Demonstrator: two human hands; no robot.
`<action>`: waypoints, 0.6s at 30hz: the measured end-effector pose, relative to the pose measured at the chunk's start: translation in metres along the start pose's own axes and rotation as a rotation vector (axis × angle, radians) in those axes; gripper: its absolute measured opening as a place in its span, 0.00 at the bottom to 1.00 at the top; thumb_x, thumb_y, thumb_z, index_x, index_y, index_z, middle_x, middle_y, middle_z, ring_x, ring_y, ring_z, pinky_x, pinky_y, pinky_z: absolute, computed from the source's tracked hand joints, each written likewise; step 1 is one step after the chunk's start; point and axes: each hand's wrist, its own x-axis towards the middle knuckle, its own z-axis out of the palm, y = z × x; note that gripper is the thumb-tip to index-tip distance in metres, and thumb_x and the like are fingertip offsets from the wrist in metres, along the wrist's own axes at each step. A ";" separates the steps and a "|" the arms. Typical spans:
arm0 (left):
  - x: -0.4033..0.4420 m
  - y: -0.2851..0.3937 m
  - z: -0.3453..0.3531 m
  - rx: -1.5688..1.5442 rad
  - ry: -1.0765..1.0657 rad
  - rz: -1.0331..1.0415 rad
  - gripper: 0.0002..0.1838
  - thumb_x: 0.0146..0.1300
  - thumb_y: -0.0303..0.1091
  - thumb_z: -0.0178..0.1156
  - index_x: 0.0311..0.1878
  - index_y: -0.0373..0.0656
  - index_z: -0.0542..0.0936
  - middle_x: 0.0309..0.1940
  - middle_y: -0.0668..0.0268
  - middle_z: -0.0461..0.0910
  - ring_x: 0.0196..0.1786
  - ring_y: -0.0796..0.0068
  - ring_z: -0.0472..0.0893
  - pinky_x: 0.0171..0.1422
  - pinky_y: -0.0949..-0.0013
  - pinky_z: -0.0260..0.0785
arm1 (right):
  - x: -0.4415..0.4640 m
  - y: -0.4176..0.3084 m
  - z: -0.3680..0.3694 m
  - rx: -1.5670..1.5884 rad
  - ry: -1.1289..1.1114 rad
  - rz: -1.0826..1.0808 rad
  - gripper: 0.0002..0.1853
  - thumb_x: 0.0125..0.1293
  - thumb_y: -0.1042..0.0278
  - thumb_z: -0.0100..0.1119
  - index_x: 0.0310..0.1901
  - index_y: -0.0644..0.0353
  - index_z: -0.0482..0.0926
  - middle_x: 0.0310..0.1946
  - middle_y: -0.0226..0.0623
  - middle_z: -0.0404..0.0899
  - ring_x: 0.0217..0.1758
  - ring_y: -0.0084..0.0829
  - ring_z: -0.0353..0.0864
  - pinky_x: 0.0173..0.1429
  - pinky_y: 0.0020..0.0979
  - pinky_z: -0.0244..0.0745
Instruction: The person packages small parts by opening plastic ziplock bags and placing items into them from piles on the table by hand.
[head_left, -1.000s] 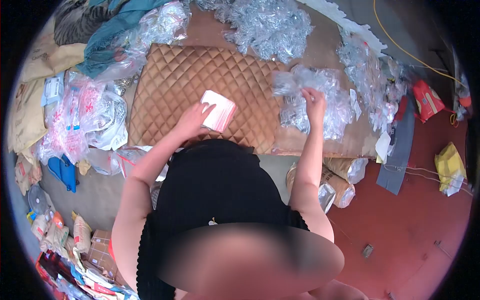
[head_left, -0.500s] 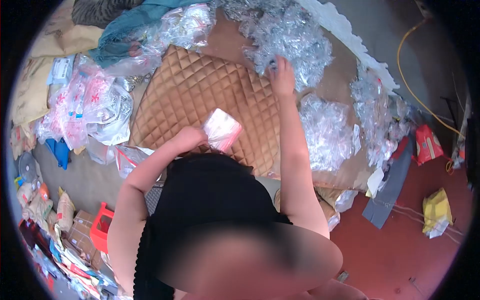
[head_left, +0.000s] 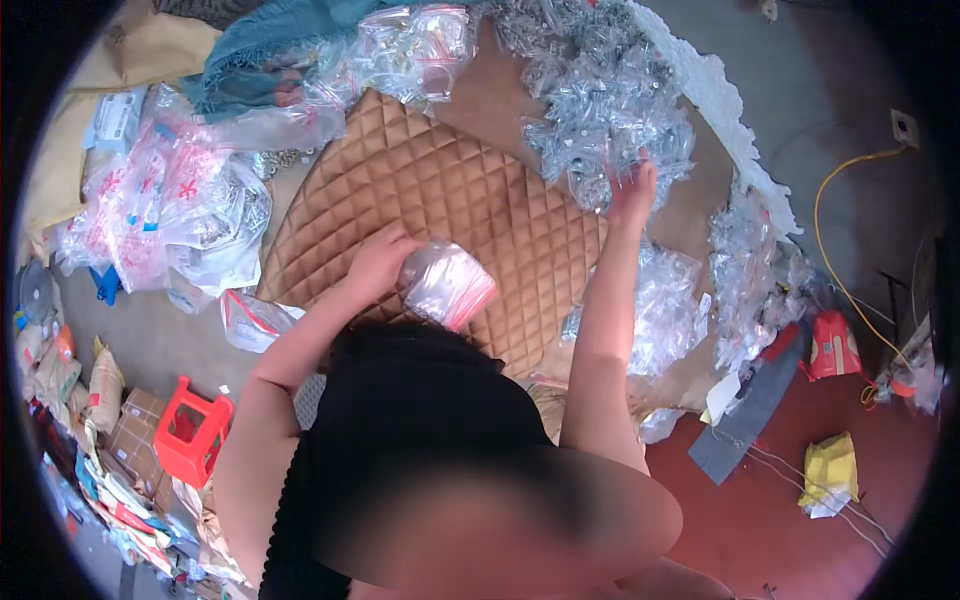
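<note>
A stack of clear zip bags with red edges (head_left: 462,290) lies on the brown quilted mat (head_left: 370,200), close to my body. My left hand (head_left: 382,262) is at the stack's upper left corner, its fingers bent and closed on the edge of a bag. How many bags it grips is hidden. My right hand (head_left: 632,192) is stretched far forward to the near edge of a big pile of small clear packets (head_left: 600,90). Its fingers are apart, and I see nothing held in them.
More clear packets (head_left: 665,300) lie right of the mat. Filled bags with red print (head_left: 165,200) are heaped on the left, below a teal cloth (head_left: 270,50). A red stool (head_left: 192,435) stands at lower left. A yellow cable (head_left: 825,220) runs along the right.
My right hand has moved right along the packet pile, its fingers now apart. My left hand has shifted slightly up beside the bag stack, which sits a little turned. The whole view has shifted.
</note>
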 end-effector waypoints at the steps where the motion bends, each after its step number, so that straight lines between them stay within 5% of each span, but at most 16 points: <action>1: 0.008 -0.002 -0.003 0.048 -0.021 0.043 0.09 0.61 0.26 0.58 0.43 0.44 0.83 0.33 0.58 0.78 0.41 0.55 0.80 0.45 0.57 0.74 | -0.002 -0.007 0.015 -0.008 0.008 0.003 0.15 0.73 0.56 0.58 0.50 0.58 0.83 0.33 0.27 0.80 0.38 0.24 0.77 0.44 0.29 0.76; 5: 0.033 -0.004 -0.011 -0.091 0.034 0.039 0.05 0.60 0.29 0.61 0.39 0.44 0.83 0.30 0.58 0.78 0.38 0.56 0.80 0.43 0.58 0.73 | 0.038 0.003 0.082 -0.968 -0.393 -0.028 0.23 0.69 0.57 0.63 0.62 0.58 0.76 0.31 0.26 0.76 0.33 0.23 0.75 0.44 0.29 0.76; 7: 0.036 0.005 -0.020 -0.199 0.005 -0.088 0.05 0.59 0.33 0.65 0.35 0.44 0.83 0.29 0.60 0.77 0.36 0.57 0.80 0.40 0.59 0.72 | 0.071 0.033 0.122 -1.258 -0.525 -0.250 0.23 0.68 0.54 0.62 0.61 0.56 0.78 0.39 0.37 0.85 0.38 0.29 0.83 0.47 0.34 0.77; 8: 0.036 0.012 -0.027 -0.229 -0.060 -0.277 0.06 0.58 0.36 0.67 0.34 0.44 0.83 0.28 0.61 0.76 0.36 0.56 0.79 0.40 0.59 0.72 | 0.088 0.048 0.137 -1.256 -0.538 -0.246 0.23 0.68 0.54 0.62 0.61 0.56 0.78 0.39 0.37 0.85 0.38 0.29 0.83 0.47 0.34 0.77; 10: 0.035 0.006 -0.024 -0.214 0.007 -0.224 0.07 0.57 0.36 0.68 0.34 0.44 0.83 0.28 0.61 0.76 0.36 0.57 0.79 0.39 0.60 0.72 | 0.119 0.079 0.163 -1.422 -0.360 -0.532 0.25 0.64 0.51 0.65 0.56 0.59 0.81 0.46 0.51 0.85 0.48 0.42 0.86 0.51 0.40 0.78; 11: 0.033 0.003 -0.020 -0.200 0.067 -0.160 0.07 0.57 0.36 0.68 0.34 0.44 0.83 0.28 0.61 0.76 0.36 0.57 0.79 0.39 0.60 0.71 | 0.132 0.089 0.170 -1.420 -0.382 -0.531 0.25 0.64 0.51 0.65 0.56 0.59 0.81 0.46 0.51 0.85 0.48 0.42 0.86 0.51 0.40 0.78; 13: 0.023 -0.006 -0.010 -0.189 0.112 -0.150 0.08 0.56 0.37 0.69 0.34 0.45 0.83 0.28 0.62 0.76 0.36 0.57 0.79 0.39 0.60 0.71 | 0.159 0.106 0.173 -1.982 -0.437 -0.196 0.26 0.61 0.49 0.66 0.52 0.63 0.82 0.50 0.57 0.83 0.54 0.51 0.83 0.55 0.42 0.76; 18: 0.006 -0.014 -0.022 -0.201 -0.013 -0.109 0.08 0.56 0.37 0.69 0.34 0.45 0.84 0.29 0.62 0.76 0.36 0.57 0.79 0.39 0.60 0.71 | 0.125 0.090 0.168 -1.836 -0.477 -0.278 0.21 0.64 0.53 0.64 0.45 0.67 0.83 0.46 0.52 0.84 0.50 0.50 0.83 0.56 0.40 0.77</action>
